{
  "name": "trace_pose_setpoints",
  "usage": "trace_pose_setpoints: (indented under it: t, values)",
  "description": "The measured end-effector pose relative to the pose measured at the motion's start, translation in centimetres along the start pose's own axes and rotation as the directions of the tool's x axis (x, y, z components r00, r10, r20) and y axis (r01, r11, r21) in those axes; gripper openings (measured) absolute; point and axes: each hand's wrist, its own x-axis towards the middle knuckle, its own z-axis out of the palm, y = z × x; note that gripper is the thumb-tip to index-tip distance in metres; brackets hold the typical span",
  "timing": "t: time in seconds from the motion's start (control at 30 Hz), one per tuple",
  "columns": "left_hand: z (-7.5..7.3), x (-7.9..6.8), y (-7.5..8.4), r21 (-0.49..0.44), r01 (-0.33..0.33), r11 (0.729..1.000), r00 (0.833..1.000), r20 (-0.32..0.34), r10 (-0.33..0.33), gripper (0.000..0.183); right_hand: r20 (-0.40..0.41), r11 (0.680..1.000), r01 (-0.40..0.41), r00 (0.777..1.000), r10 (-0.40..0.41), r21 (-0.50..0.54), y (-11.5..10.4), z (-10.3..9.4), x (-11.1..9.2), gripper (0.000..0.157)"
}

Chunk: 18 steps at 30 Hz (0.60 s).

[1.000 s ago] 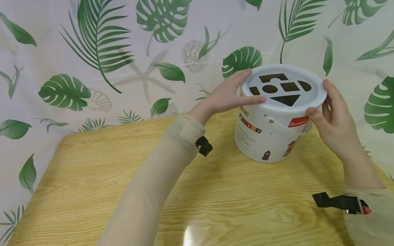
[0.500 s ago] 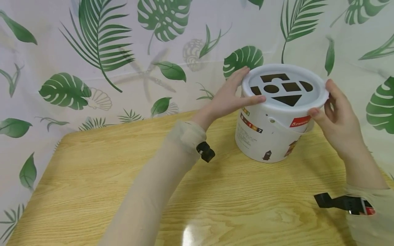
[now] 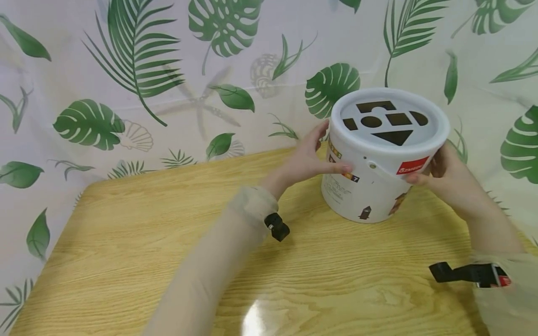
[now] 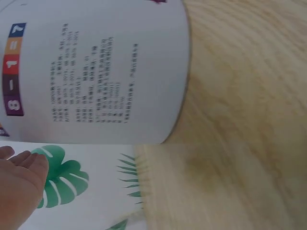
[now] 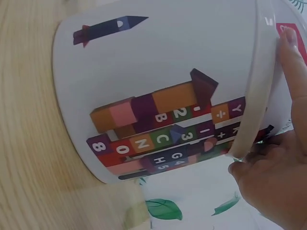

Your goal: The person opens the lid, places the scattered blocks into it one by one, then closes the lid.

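A white lidded bucket (image 3: 370,200) stands upright on the table, and its lid (image 3: 439,123) has dark shape-cut holes. My left hand (image 3: 304,161) is at the bucket's left side, thumb stretched over the printed front and fingers toward the back. In the left wrist view, that left hand (image 4: 21,179) shows loosely extended fingers close to the wall. My right hand (image 3: 451,182) holds the right side below the lid's rim. Its thumb lies by the red label (image 3: 412,165); the right wrist view shows the fingers curled beside the white carry handle (image 5: 259,86).
The wooden table (image 3: 176,219) extends left and toward the front. A leaf-patterned cloth (image 3: 235,42) hangs close behind the table and the bucket. Black straps with small cameras (image 3: 277,227) sit on both sleeves.
Both hands have left the lid's rim and slid down to the bucket's sides. The bucket has stayed in nearly the same spot, with its lid on.
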Motion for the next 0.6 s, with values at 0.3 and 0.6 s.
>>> trace_pose_setpoints:
  t: [0.3,0.6]
  values:
    - [1.5,-0.5,-1.8,-0.012,-0.027,1.000,0.999,-0.017,0.027,0.102,-0.004,1.000,-0.001,1.000,0.001,0.025,0.5,0.3,0.1,0.092]
    - [2.2,-0.7,-2.6,-0.078,-0.073,0.994,0.996,-0.056,0.069,0.098,-0.008,0.999,-0.030,1.000,0.030,-0.025,0.7,0.2,0.0,0.094]
